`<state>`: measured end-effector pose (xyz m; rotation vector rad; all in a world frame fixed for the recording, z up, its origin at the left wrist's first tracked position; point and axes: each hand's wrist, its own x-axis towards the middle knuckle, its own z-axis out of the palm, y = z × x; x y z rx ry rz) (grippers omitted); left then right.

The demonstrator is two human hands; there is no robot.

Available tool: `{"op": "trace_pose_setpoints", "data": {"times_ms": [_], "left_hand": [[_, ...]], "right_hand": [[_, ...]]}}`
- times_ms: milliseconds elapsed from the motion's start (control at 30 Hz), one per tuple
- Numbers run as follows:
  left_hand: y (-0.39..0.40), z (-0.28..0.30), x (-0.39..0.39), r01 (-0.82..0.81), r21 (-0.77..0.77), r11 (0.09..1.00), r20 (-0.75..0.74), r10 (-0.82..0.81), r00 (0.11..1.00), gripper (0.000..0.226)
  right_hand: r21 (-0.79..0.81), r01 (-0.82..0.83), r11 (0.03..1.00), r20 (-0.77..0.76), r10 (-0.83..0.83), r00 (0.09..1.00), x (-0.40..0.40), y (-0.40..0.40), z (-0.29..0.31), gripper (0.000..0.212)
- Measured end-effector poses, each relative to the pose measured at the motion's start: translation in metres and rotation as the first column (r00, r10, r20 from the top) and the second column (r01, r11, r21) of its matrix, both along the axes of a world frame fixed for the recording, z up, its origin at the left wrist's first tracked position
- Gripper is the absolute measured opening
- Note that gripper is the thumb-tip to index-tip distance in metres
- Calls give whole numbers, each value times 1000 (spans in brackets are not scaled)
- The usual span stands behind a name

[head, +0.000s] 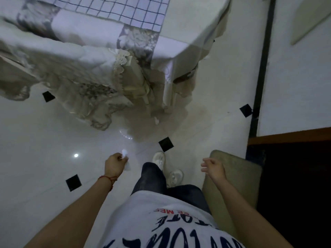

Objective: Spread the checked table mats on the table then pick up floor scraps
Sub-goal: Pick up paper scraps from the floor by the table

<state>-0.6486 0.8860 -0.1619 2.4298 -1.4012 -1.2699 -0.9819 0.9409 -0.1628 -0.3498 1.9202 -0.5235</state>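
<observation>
A white checked table mat (125,9) with dark blue lines lies flat on the table (188,24) at the top. My left hand (115,164) hangs over the floor, shut on white paper scraps (125,154) that stick out above and below its fingers. My right hand (213,169) is held out at the right with fingers apart and nothing in it. Another small white scrap (156,120) lies on the floor by the table's foot. A clear, roundish thing (126,135) lies on the floor in front of the table.
A lace-edged cloth (89,97) hangs from the table down to the glossy white floor (35,140) with black diamond insets. A beige cushion (236,178) is at my right, next to dark wooden furniture (295,176). My feet in white shoes (168,167) stand below the table corner.
</observation>
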Motion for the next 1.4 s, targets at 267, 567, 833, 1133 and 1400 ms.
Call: {"op": "trace_pose_setpoints", "data": {"times_ms": [267,567,833,1133,1400], "left_hand": [[-39,11,-3,-166,-78,983,-87,159,983,34],[-21,6,-12,-593,-112,798,-133,579,804,29],[72,-30,-101,-868,20,496,-95,865,492,25],[128,-73,-178,-980,108,164,-124,981,151,27],[129,-185,-176,-990,131,56,-185,982,31,25]], "right_hand": [[37,-105,994,-1,106,994,6,-38,12,15],[88,-510,856,59,507,860,0,-114,-1,18],[31,-797,603,57,795,603,-3,-188,-18,15],[109,-914,391,47,916,398,28,-206,-95,26],[106,-940,324,-24,946,324,68,-217,-217,21]]}}
